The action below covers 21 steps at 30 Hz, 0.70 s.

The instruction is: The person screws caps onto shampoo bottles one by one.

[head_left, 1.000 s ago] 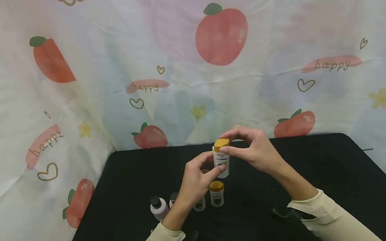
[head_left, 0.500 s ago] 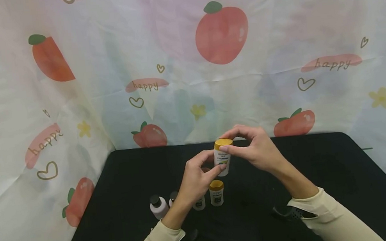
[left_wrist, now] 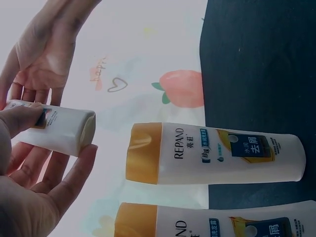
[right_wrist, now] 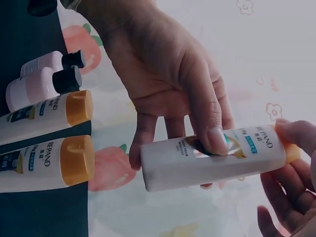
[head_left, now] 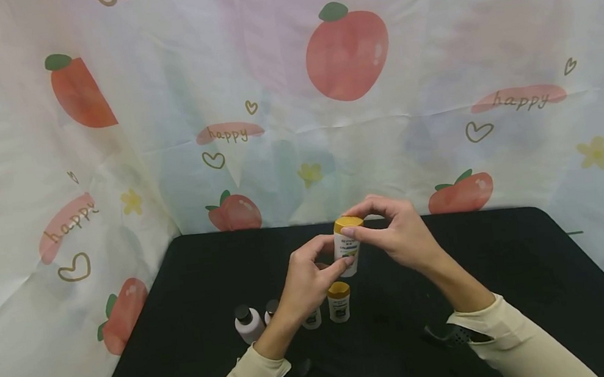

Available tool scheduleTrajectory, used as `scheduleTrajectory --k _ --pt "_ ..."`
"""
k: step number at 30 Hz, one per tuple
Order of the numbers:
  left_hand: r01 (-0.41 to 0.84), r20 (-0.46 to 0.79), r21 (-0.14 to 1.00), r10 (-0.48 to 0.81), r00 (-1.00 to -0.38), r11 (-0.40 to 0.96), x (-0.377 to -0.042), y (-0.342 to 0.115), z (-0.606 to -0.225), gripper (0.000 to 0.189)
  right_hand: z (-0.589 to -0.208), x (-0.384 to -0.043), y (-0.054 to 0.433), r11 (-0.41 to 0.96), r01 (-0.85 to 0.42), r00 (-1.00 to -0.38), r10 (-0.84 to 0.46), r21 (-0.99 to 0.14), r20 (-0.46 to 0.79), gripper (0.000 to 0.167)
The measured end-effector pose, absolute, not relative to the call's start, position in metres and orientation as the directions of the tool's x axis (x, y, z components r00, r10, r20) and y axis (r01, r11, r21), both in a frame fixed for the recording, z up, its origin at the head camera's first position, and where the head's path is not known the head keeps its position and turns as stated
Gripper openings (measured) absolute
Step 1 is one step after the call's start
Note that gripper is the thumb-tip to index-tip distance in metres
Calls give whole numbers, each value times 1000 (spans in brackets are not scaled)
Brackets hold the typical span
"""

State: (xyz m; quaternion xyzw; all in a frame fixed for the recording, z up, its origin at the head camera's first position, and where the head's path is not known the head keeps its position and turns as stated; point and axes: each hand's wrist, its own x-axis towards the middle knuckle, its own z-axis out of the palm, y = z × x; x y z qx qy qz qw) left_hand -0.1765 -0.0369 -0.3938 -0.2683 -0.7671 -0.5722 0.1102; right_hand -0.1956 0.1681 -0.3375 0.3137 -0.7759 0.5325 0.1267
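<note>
A small white shampoo bottle (head_left: 346, 250) with a gold cap (head_left: 347, 224) is held up above the far part of the table. The left hand (head_left: 311, 273) grips its body, thumb across the label. With thumb and fingers, the right hand (head_left: 403, 233) pinches the cap. In the left wrist view, the base of the held bottle (left_wrist: 64, 129) points right. The right wrist view has the left hand (right_wrist: 168, 74) round the body and the right hand (right_wrist: 296, 177) at the cap end.
Two matching gold-capped bottles stand below the hands: one bottle (head_left: 339, 307) in full sight, another bottle (head_left: 312, 319) partly behind the left forearm. Further left are two pinkish bottles with black caps, the nearer pink bottle (right_wrist: 32, 89) larger in view. A printed cloth (head_left: 270, 93) hangs behind the black table (head_left: 205, 266).
The held bottle and its gold cap have turned slightly between the hands, and the cap top now looks more level. Both hands keep nearly the same place.
</note>
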Motion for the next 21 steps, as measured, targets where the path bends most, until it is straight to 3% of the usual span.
scheduleTrajectory --k 21 --pt "479 400 858 347 -848 183 -178 -41 -393 33 -336 -199 175 282 -598 -780 -418 -750 465 25"
